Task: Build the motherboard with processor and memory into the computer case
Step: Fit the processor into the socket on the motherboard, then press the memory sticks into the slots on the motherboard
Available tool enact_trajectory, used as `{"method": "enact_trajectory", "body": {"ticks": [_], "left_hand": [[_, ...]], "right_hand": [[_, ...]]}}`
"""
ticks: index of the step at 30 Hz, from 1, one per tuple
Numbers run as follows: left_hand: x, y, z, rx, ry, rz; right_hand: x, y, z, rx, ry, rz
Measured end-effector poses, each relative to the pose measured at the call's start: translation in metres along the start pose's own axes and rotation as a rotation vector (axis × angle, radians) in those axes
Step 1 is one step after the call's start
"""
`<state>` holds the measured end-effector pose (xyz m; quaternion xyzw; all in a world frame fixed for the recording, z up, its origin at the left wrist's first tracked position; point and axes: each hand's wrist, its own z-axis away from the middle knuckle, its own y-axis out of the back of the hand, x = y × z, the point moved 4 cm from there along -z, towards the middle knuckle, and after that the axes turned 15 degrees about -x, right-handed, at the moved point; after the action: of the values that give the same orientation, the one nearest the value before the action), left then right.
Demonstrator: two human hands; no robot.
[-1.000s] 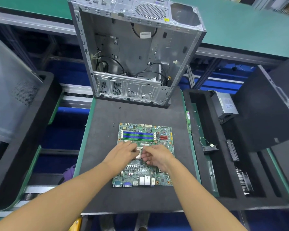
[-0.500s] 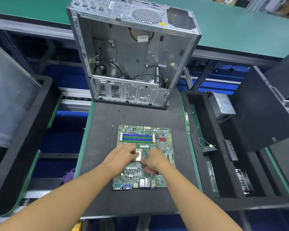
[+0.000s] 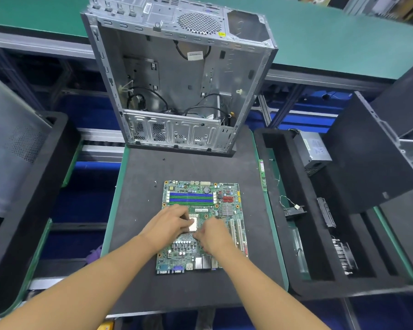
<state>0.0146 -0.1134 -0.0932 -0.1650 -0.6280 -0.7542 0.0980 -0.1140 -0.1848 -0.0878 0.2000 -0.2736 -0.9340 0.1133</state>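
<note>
While the motherboard (image 3: pixel 224 201) lies flat near the mat's (image 3: pixel 177 167) near edge, the open case (image 3: pixel 167 67) standing at the far edge, the left hand (image 3: pixel 169 225) curls its fingers onto the processor's (image 3: pixel 193 223) left side. The right hand (image 3: pixel 212 236) is blurred just beside it, so I cannot tell its grip. Pressing before the chip sits flat could bend socket pins.
</note>
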Motion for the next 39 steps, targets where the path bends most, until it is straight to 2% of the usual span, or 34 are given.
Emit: {"method": "enact_trajectory", "body": {"ticks": [6,12,14,16,24,29,35,39], "left_hand": [[0.001,0.007,-0.011,-0.156,-0.003,-0.041],[0.005,0.011,-0.028,-0.287,0.084,-0.081],[0.007,0.013,-0.035,-0.345,0.121,-0.086],[0.014,0.017,-0.045,-0.380,0.150,-0.096],[0.084,0.031,-0.120,-0.165,0.113,0.207],[0.091,0.027,-0.152,-0.130,0.239,0.355],[0.083,0.021,-0.155,-0.097,0.301,0.408],[0.079,0.030,-0.152,-0.060,0.324,0.430]], "right_hand": [[0.005,-0.003,0.007,0.007,0.083,-0.089],[0.005,0.005,0.015,-0.066,0.146,0.000],[0.012,0.011,0.017,-0.118,0.164,-0.061],[0.026,0.026,0.020,-0.068,0.171,-0.141],[0.113,0.105,0.017,0.280,0.067,-0.415],[0.152,0.160,-0.009,0.507,-0.075,-0.533],[0.160,0.178,-0.049,0.426,-0.142,-0.385],[0.156,0.172,-0.055,0.457,-0.161,-0.324]]}}
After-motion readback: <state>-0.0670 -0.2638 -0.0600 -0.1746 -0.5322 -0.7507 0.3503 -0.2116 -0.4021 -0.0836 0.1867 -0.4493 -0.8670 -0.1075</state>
